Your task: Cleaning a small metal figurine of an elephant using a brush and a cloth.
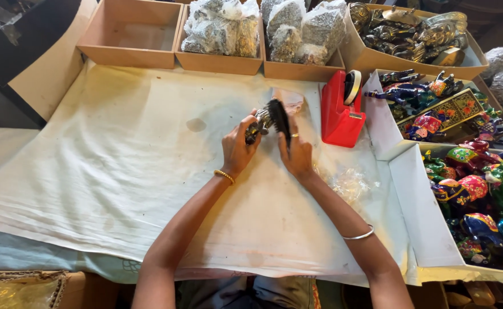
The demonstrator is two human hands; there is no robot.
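Above the middle of the white-clothed counter (120,171), the left hand (237,150) is closed around a small metal figurine (259,124), gripping its body. It looks hard, stiff and fairly heavy for its size, with thin parts best left alone. Its long axis seems to run from near left to far right; which end is the head is unclear. The right hand (297,151) is closed on a black brush (279,118), bristles against the figurine.

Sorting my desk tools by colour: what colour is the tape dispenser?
Red, with a pale tape roll on top; the tape dispenser shows in the head view.
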